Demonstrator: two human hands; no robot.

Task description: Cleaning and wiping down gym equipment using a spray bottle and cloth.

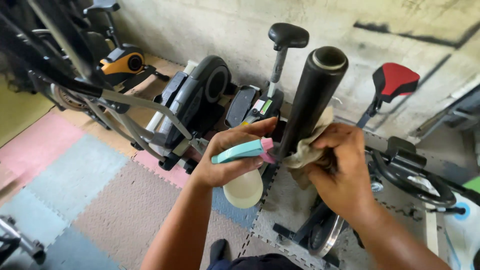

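Left hand [227, 162] closed on spray bottle [243, 172], nozzle aimed at black foam handlebar [312, 95]; right hand [342, 172] clamping beige cloth [307, 150] around its base, above floor mat [100, 200] near wall.

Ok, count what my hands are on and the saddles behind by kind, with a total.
Spray bottles: 1, in the left hand, pale bottle with teal sprayer
Cloths: 1, beige cloth under the right hand
Black foam grips: 1, upright grip
Saddles: 2, black saddle and red-and-black saddle
Total: 5
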